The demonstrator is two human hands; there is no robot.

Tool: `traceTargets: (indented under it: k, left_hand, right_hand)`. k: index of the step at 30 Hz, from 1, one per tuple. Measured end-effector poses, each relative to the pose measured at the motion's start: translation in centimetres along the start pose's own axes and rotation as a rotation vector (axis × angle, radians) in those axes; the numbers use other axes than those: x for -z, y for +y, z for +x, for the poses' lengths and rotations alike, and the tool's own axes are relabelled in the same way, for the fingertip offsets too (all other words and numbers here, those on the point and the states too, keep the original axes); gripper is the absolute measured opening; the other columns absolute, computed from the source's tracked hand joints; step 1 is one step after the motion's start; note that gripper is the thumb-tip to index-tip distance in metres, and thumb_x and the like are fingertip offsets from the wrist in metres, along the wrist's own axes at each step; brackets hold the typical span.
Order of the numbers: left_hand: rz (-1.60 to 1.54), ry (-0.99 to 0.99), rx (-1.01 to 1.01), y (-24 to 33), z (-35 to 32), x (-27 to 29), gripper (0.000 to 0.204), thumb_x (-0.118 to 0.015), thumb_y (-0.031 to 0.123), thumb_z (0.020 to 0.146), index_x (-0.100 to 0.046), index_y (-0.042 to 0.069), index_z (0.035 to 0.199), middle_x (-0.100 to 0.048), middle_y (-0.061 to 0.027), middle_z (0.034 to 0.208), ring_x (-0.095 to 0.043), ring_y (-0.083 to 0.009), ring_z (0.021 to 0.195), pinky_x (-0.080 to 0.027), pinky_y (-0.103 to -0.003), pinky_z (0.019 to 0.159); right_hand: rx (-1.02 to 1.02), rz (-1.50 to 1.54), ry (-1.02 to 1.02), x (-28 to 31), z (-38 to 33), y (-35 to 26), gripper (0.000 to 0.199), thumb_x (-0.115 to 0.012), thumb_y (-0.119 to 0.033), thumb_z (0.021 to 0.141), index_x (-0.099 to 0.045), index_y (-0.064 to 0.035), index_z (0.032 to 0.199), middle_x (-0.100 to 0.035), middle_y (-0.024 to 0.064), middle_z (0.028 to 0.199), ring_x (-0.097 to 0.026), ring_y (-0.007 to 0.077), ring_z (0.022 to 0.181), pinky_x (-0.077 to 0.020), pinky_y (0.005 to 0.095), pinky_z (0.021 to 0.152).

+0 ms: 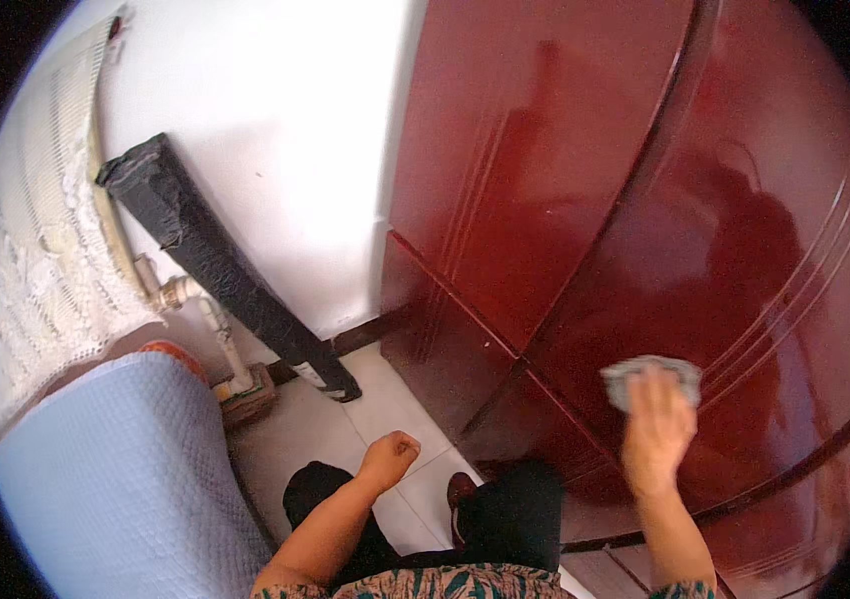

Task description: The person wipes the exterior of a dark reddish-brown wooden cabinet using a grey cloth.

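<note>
Right hand (656, 429) flat against the dark red wardrobe door (704, 230), fingers spread narrow and pressing a small grey cloth (650, 371) onto the glossy panel. Cloth sits low on the door, just above the curved groove that runs across the lower part of the panel, partly under the fingertips. Left hand (391, 457) hangs free in front of the body, curled into a loose fist, holding nothing, well apart from the cloth and the door.

Edges and room: wardrobe corner runs down the middle of the view where the side panel (465, 150) meets the front. A raised moulding crosses both faces at about the same height. To the left of the corner a narrow strip of white wall (275, 130), then a long black padded bar (215, 260) leaning diagonally against the wall, its foot on the floor close to the wardrobe base. Open floor is tight: a patch of pale tile (345, 429) between the wardrobe, the bar and a blue quilted cover (115, 479) at lower left. The person's dark trousers and one shoe (460, 491) stand in that patch, near the wardrobe foot.

Surface: door lacquer is shiny, reflects the person's dim outline; fine parallel grooves curve across the right part. No clear smears visible at this resolution.

Room: white pipe with a fitting (195, 309) runs down the wall behind the bar to a small brownish block (250, 394) on the floor. Cream lace fabric (35, 240) hangs at far left above the blue cover.
</note>
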State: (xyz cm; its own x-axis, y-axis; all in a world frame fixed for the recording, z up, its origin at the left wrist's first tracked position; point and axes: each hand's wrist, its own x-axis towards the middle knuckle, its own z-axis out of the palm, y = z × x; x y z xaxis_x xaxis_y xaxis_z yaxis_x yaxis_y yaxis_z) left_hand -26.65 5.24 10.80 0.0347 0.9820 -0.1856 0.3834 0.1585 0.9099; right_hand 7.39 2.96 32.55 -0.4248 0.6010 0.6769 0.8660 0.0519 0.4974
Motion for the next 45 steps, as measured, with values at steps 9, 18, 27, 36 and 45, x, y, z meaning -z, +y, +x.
traceTargets:
  k: [9, 18, 27, 36, 45]
  left_hand:
    - [-0.019, -0.005, -0.155, 0.3, 0.5, -0.1, 0.018, -0.063, 0.019, 0.082, -0.068, 0.005, 0.092, -0.068, -0.0123, 0.083, -0.065, -0.0229, 0.076, -0.05, -0.032, 0.07]
    - [0.168, -0.089, -0.298, 1.4, 1.4, -1.7, 0.021, -0.057, 0.024, 0.084, -0.067, 0.006, 0.091, -0.067, -0.0161, 0.086, -0.064, -0.0321, 0.08, -0.05, -0.039, 0.072]
    - [0.181, -0.193, -0.355, 0.9, -0.7, -0.7, 0.022, -0.058, 0.026, 0.084, -0.066, 0.008, 0.093, -0.067, -0.0131, 0.09, -0.063, -0.0319, 0.084, -0.05, -0.039, 0.074]
    - [0.278, -0.278, -0.418, -0.4, -1.4, 0.3, 0.024, -0.06, 0.027, 0.086, -0.066, 0.008, 0.1, -0.067, -0.0119, 0.1, -0.063, -0.0309, 0.091, -0.05, -0.038, 0.08]
    - [0.378, -0.354, -0.355, -0.1, -1.6, 0.0, 0.03, -0.057, 0.032, 0.088, -0.063, 0.009, 0.106, -0.066, -0.0116, 0.103, -0.062, -0.0299, 0.095, -0.05, -0.039, 0.082]
  right_hand:
    - [-0.121, 0.064, 0.304, -1.1, 13.8, -5.4, 0.046, -0.049, -0.007, 0.085, -0.049, -0.009, 0.13, -0.048, 0.0051, 0.137, -0.041, 0.0229, 0.13, -0.0273, 0.0377, 0.105]
    - [0.54, -0.054, -0.216, -8.9, 12.8, -10.2, 0.053, -0.04, -0.02, 0.09, -0.035, -0.0023, 0.139, -0.036, 0.0101, 0.145, -0.035, 0.0219, 0.132, -0.0209, 0.0368, 0.11]
    - [0.216, -0.057, 0.102, -1.9, 25.7, -4.5, 0.052, -0.056, -0.02, 0.083, -0.045, -0.0072, 0.132, -0.038, 0.0103, 0.143, -0.036, 0.0241, 0.131, -0.0247, 0.0397, 0.109]
    - [0.058, -0.145, 0.26, 1.2, 29.6, -3.8, 0.065, -0.057, -0.037, 0.085, -0.038, -0.0042, 0.138, -0.033, 0.0136, 0.146, -0.03, 0.0269, 0.135, -0.0201, 0.0413, 0.111]
    - [0.758, -0.248, -0.213, -10.4, 15.9, -12.8, 0.063, -0.049, -0.035, 0.089, -0.033, -0.003, 0.141, -0.028, 0.0108, 0.15, -0.025, 0.024, 0.137, -0.0139, 0.0402, 0.114]
